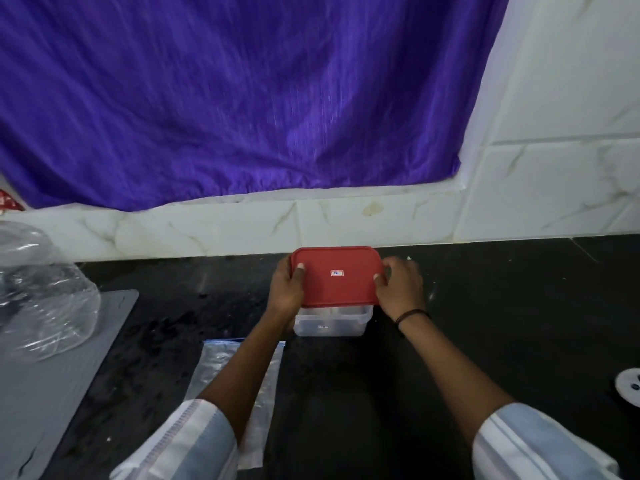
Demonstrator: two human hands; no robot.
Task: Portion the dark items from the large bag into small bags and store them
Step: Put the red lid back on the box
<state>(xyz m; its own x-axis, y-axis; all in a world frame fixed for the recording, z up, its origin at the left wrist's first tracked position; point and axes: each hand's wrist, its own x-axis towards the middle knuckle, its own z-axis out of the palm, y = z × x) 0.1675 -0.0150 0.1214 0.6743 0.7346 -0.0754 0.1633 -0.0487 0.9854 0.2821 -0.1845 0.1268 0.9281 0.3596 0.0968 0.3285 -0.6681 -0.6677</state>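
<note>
Head view: both hands are on the red lid of a clear plastic container that sits near the counter's back edge, close to the tiled wall, roughly mid-width. Left hand grips the lid's left short edge, thumb on top, fingers curled round the side; right hand grips the right short edge the same way. Lid looks tilted w/ its near edge raised off the box rim, so prob. coming off or going on; can't tell which. Contents of the box are too blurred to name. A flat small zip bag lies on the counter nearer the front edge, partly under the left forearm, looks empty. The large clear bag slumps at the counter's left edge, partly on a grey mat; dark items inside not clearly visible. Handling, as a judgement: lid is thin, stiff-ish plastic, light, flexes a bit, so best held at the two short edges as now, pressing corners to seat it. Box is light, rigid, smooth, could skid on the dark counter, so steady the base. Zip bag is limp, slippery film; pinch it at the zip strip. Large bag is soft, floppy, prob. the heaviest thing; take it at the mouth, support underneath.
</note>
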